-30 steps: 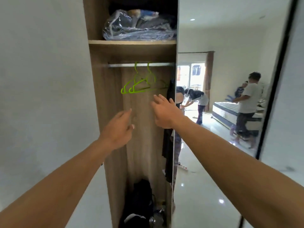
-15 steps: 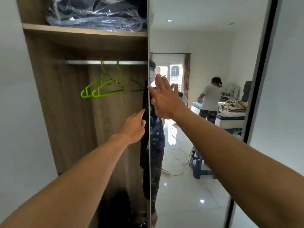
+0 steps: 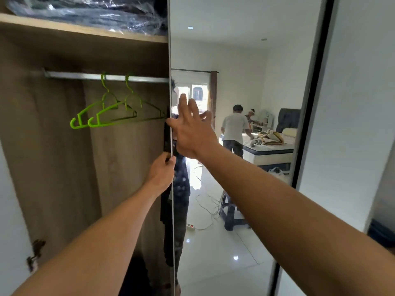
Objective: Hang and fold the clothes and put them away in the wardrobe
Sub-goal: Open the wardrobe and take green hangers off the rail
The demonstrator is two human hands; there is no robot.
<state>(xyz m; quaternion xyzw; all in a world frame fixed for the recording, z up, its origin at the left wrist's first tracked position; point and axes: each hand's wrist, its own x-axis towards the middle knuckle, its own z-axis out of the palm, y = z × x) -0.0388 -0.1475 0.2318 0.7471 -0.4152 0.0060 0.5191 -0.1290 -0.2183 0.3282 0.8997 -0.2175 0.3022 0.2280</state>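
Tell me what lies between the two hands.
In the head view, only the edge of the mirrored door: the left hand grips it, and the right hand presses flat on the mirror face.

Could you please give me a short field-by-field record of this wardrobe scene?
Left hand: grips the edge of the mirrored door
Right hand: flat on the door's glass, fingers spread
Rail: two green hangers, both empty
Top shelf: plastic-wrapped bundle
Wardrobe: open on its left side
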